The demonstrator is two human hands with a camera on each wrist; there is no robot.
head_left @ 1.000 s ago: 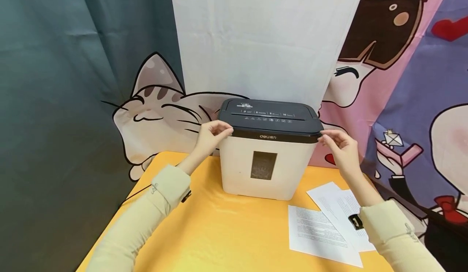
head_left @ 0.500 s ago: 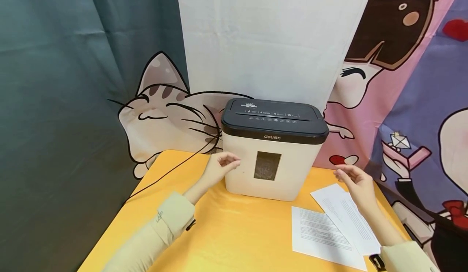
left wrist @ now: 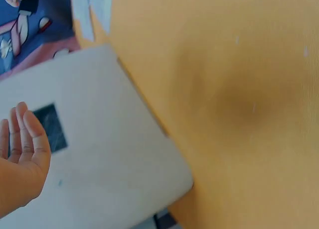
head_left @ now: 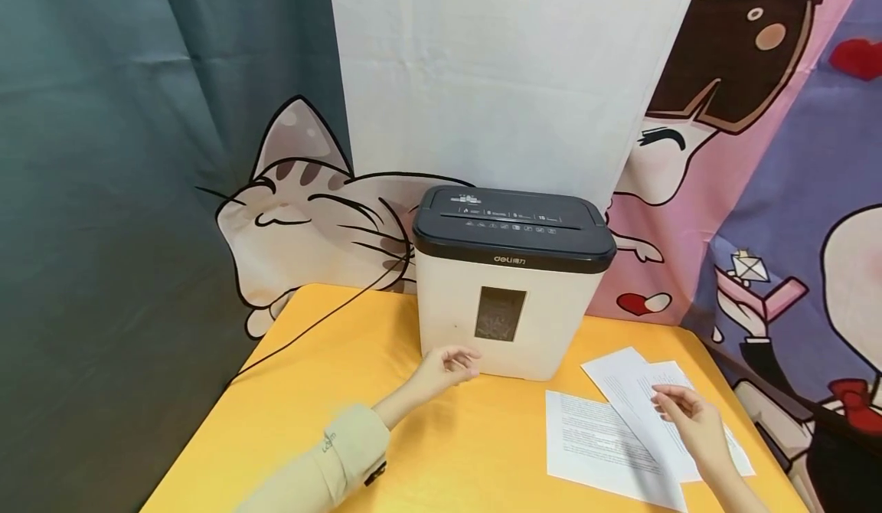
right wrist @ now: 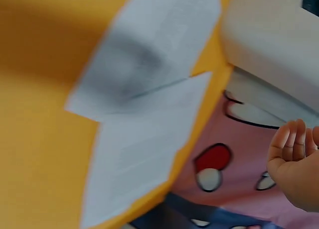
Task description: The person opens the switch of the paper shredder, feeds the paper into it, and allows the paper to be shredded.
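Observation:
A paper shredder (head_left: 448, 306) with a white bin and a dark lid stands upright at the back of the table. My left hand (head_left: 441, 371) hovers in front of its lower front, fingers loosely bent and holding nothing. In the left wrist view the left hand (left wrist: 25, 154) shows relaxed fingers before the white bin. My right hand (head_left: 692, 421) is over the printed sheets (head_left: 599, 444) at the right; nothing is in its fingers. Loosely bent fingers show on the right hand (right wrist: 296, 164) in the right wrist view. Several sheets overlap, and the hand hides part of them.
The yellow table (head_left: 276, 421) reaches back to printed curtains (head_left: 496, 76) behind the shredder. From behind the shredder, a black cord (head_left: 310, 329) runs to the table's left edge.
Both hands have left the shredder's lid corners and come down toward me. The left went to the bin's lower front, the right to above the sheets. The shredder stays in place.

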